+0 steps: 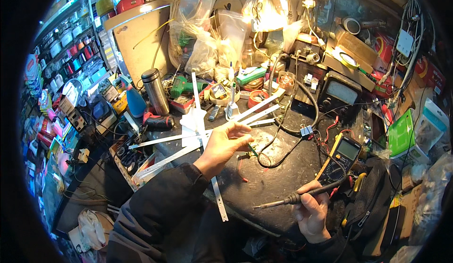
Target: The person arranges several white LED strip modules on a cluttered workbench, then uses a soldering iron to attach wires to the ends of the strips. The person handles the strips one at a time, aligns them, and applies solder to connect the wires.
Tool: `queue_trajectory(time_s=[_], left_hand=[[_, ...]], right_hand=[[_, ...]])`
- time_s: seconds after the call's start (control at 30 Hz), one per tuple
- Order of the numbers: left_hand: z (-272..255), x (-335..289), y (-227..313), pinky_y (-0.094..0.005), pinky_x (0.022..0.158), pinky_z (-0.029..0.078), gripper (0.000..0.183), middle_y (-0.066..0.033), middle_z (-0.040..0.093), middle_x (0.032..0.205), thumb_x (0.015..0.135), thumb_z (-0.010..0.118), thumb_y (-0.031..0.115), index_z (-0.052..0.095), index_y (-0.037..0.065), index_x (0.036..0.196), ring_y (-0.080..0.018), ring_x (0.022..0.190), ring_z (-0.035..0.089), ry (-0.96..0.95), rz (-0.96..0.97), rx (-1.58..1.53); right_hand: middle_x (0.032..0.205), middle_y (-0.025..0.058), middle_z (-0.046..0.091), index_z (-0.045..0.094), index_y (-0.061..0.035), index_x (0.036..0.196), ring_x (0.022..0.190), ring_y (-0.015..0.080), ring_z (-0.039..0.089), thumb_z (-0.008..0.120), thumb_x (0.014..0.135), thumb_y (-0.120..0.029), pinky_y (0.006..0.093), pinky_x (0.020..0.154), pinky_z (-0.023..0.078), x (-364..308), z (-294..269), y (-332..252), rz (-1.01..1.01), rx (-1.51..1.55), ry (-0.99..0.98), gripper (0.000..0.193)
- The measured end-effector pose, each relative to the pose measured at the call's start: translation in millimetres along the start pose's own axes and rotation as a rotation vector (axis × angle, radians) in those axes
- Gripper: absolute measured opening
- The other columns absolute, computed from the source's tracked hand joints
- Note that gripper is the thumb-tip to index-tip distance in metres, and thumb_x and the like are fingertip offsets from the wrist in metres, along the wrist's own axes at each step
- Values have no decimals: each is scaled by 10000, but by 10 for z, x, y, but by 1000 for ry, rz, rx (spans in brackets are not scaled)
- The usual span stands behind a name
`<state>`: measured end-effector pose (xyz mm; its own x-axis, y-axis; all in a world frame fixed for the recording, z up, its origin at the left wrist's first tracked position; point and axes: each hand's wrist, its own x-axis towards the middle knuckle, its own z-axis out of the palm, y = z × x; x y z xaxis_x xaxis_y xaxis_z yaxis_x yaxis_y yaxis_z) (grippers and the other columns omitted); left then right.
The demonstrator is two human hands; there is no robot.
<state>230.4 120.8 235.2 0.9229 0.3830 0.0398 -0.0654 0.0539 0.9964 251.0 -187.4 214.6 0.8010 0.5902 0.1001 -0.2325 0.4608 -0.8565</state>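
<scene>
My left hand (224,148) is raised over the dark worktable (278,182), thumb and fingers closed in a pinch. Between the fingertips sits a small thin green piece (253,150), too small to make out in full. Below it a short red wire (241,172) shows against the tabletop. In my right hand (313,214) is a soldering iron (293,199), gripped by its dark handle. Its metal tip points left, over the near edge of the table, apart from the green piece. Long white light strips (219,201) cross one another beneath and behind my left hand.
A yellow and black multimeter (340,155) lies right of centre, with cables around it. Black cable (278,161) loops over the tabletop near a blue block (306,131). A steel flask (155,92), a blue bottle (135,100) and an analog meter (340,92) stand farther back.
</scene>
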Motion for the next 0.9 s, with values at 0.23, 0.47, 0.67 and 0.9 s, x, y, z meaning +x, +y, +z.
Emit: queue_trajectory(time_s=[0.23,0.47,0.67,0.9], left_hand=[[-241,102,-312,-361,816,631,258,-191,803,1003,917,770,74,738,-31,1150,-255,918,801,52,279,656],[-282,23,-241,-389,857,609,322,-174,793,1116,903,832,152,768,3,1180,-300,991,784,-64,294,796],[-204,10,-344,-445,907,553,414,-105,728,1059,830,915,235,769,74,1182,-332,1035,691,-203,460,941],[-243,10,-300,-451,887,545,368,-110,686,1031,816,899,124,747,87,1150,-352,1018,674,-332,450,930]], right_hand=[[815,91,690,652,-4,1104,571,117,576,788,995,-193,242,474,447,-31,12,-4,31,10,8,258],[814,114,693,640,-2,1130,573,134,589,770,1014,-203,249,465,451,-21,-22,1,-47,119,20,265],[863,119,699,631,-35,1198,572,137,569,727,1059,-194,244,474,454,19,-47,24,-78,149,54,232],[894,127,696,633,-34,1213,617,136,581,717,1066,-191,245,489,462,6,-58,17,-49,135,73,231]])
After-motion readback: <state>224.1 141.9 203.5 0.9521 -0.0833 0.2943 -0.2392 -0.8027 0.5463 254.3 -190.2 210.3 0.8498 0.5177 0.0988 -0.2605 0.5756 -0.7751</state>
